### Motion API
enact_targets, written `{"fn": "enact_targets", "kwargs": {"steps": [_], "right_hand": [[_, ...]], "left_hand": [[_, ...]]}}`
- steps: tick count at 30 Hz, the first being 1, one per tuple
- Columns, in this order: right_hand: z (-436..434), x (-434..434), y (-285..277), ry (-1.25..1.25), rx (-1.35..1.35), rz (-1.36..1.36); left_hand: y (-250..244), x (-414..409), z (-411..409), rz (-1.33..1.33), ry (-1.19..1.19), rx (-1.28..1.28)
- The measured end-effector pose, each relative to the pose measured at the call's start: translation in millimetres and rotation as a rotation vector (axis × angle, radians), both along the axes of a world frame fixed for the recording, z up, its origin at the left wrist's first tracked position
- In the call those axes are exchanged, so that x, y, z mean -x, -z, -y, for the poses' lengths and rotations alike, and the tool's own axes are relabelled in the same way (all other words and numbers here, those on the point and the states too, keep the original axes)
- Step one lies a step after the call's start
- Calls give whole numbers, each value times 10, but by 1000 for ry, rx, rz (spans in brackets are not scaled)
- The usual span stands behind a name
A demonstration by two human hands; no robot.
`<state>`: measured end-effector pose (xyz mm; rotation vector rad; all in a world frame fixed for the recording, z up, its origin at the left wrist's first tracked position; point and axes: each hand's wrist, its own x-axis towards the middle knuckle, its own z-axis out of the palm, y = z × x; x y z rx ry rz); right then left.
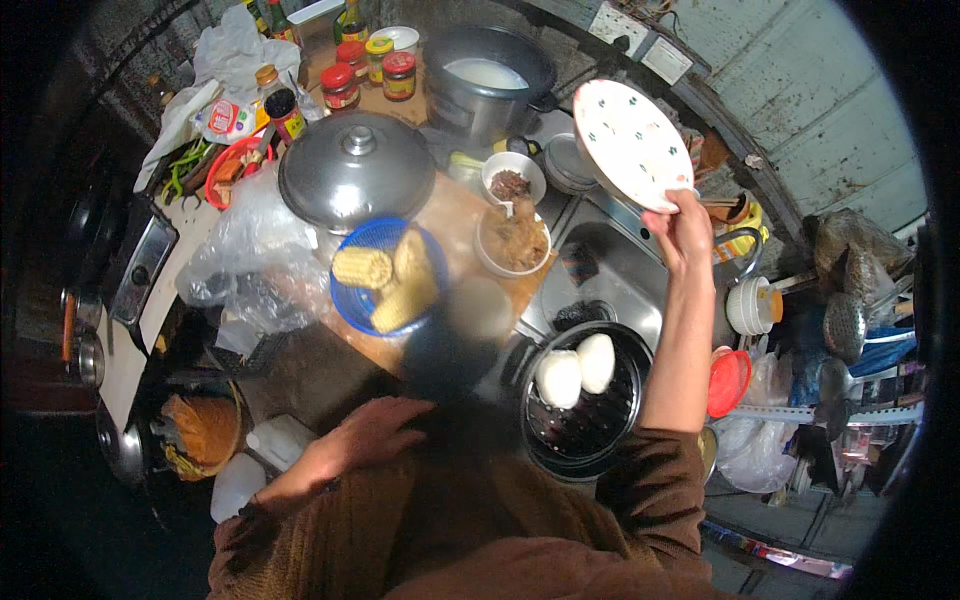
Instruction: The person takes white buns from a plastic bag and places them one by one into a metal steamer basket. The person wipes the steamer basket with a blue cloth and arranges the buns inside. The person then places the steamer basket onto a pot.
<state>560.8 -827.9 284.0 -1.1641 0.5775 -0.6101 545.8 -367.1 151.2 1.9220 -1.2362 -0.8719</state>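
Note:
My right hand (684, 229) grips the lower rim of a white plate with small green and pink motifs (634, 146), lifted and tilted above the back of the sink (641, 307). My left hand (379, 431) hangs low in front of my body, fingers extended, with nothing visible in it. Below my right forearm stands a black pan (581, 442) with a perforated inner tray, bearing two white dough-like pieces (559, 379). On the wooden board ahead, a blue plastic basket (337, 300) contains several pieces of corn (405, 304).
A domed metal lid (356, 176) lies behind the basket. Two bowls, one with dark chopped food (510, 186) and one with brownish food (517, 244), sit beside the sink. A large pot (480, 112) and sauce jars (399, 75) stand at the back. Plastic bags (247, 255) lie left.

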Motion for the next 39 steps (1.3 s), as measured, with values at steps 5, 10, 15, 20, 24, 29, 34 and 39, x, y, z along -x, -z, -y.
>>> {"fn": "enact_targets", "kwargs": {"steps": [5,10,15,20,24,29,34,39], "right_hand": [[78,-1057,200,-13,70,-91],[173,-1803,234,83,70,-61],[166,-2287,188,165,191,-211],[370,-2645,277,239,427,-413],[465,-2894,305,238,612,-533],[472,-3107,317,304,1101,-712],[0,-3150,234,375,1571,-621],[-153,-2992,177,476,1740,-392]], "left_hand": [[40,-428,-223,-38,-53,-49],[243,-658,-446,-115,-103,-14],[214,-775,-526,-102,-154,-96],[235,-840,-593,-123,-181,-99],[195,-872,-685,-155,-220,-124],[242,-862,-770,-142,-240,-104],[278,-823,-812,-152,-274,-82],[212,-813,-818,-142,-264,-92]]}}
